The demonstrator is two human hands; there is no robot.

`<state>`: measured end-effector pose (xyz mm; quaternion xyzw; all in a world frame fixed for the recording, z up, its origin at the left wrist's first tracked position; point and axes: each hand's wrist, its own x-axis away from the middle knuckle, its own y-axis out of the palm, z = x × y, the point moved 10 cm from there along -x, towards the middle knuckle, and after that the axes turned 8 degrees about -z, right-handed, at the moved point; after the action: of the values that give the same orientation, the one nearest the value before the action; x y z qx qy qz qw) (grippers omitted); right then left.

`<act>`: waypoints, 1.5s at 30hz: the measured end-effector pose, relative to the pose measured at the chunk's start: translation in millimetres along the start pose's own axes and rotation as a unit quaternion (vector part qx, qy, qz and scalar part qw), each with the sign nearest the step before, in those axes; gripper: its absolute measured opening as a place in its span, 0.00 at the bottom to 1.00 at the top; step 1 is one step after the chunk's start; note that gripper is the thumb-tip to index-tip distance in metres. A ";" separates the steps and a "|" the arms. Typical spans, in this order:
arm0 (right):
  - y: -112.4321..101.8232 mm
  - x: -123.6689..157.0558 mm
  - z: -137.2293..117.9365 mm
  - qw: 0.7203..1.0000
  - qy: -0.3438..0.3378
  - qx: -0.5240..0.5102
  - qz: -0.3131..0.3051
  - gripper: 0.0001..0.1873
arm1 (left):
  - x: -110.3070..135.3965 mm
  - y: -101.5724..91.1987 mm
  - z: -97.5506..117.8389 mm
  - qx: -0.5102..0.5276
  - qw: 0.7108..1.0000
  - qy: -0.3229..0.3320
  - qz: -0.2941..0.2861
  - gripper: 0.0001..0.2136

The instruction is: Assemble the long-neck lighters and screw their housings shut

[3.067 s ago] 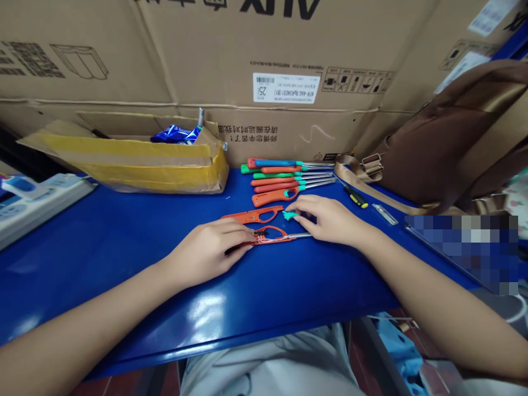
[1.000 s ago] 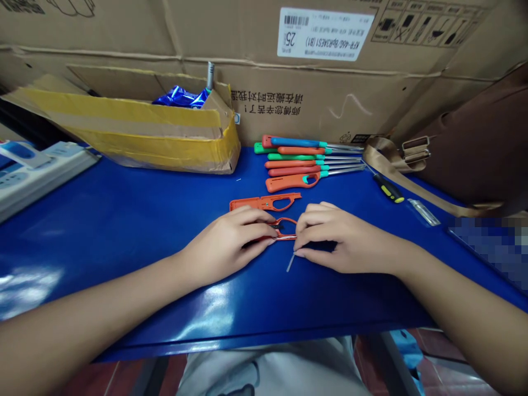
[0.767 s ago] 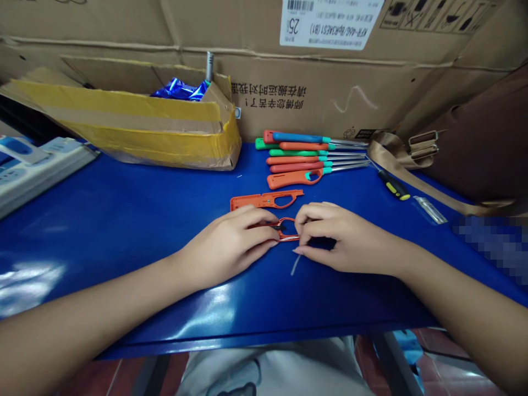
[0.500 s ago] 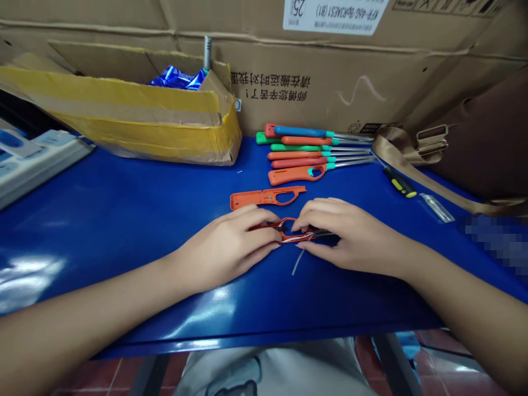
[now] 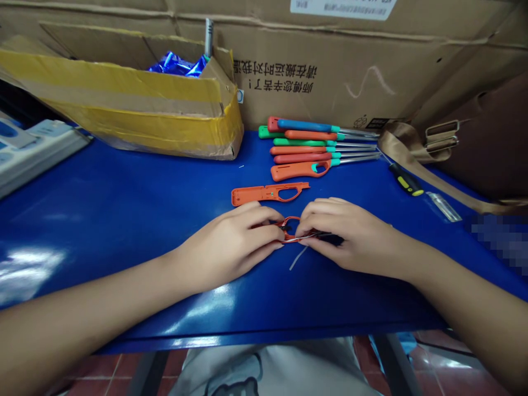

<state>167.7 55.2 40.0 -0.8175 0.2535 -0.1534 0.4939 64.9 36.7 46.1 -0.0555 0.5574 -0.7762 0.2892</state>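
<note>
Two bare hands work over one blue tabletop point(image 5: 144, 187). Between them, flat on it near the front edge, lies one open orange shell, the near shell point(image 5: 293, 218), partly covered by both hands. The left hand point(image 5: 231, 242) has its fingers clamped on the left part of it. The right hand point(image 5: 355, 234) is at its other end, thumb and fingers pinched together on one white wire point(image 5: 292, 240) that runs along the shell. One thin grey strip point(image 5: 297, 258) sticks out just below the right thumb.

A second orange half, the far shell point(image 5: 251, 195), lies just beyond, hollow side up. Behind it six lighters point(image 5: 301, 158) show plainly: three orange, one red, one green, one blue. One more red end and one more green end show behind them; whether these are separate lighters I cannot tell. To the right are one screwdriver point(image 5: 406, 180), one clear tube point(image 5: 444, 207) and one strap point(image 5: 437, 190). To the left stand one taped box point(image 5: 165, 126) with one blue packet point(image 5: 179, 65) inside, and one power strip point(image 5: 41, 148).
</note>
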 end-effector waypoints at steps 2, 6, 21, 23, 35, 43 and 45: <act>1.7 -0.4 0.2 1.000 0.003 0.001 -0.007 0.04 | 0.3 0.0 0.5 0.003 1.000 0.003 0.002 0.08; 3.2 0.7 -0.6 1.000 0.008 0.012 -0.014 0.04 | 1.1 0.4 0.8 0.003 1.000 0.008 0.006 0.09; -2.7 4.2 1.0 0.995 0.081 0.057 0.009 0.03 | -0.9 0.8 -0.7 0.022 1.000 -0.014 -0.002 0.09; -2.9 3.4 -2.2 0.995 0.065 0.069 0.007 0.04 | -1.1 1.4 -1.1 0.024 1.000 -0.017 -0.004 0.09; -10.9 7.7 -10.8 0.995 0.026 0.096 0.016 0.11 | -0.5 -2.7 -5.2 0.043 0.998 -0.024 0.028 0.08; -10.9 9.4 -15.4 0.993 0.015 0.117 0.013 0.13 | 0.1 -3.4 -3.7 0.042 0.998 -0.011 0.040 0.10; -10.8 9.6 -16.0 0.992 0.014 0.122 0.011 0.12 | -0.1 -4.0 -3.8 0.043 0.998 -0.011 0.043 0.10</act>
<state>170.4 42.2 57.0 -0.7461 0.2493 -0.1891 0.5878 61.9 40.8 48.3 -0.0275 0.5219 -0.7856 0.3311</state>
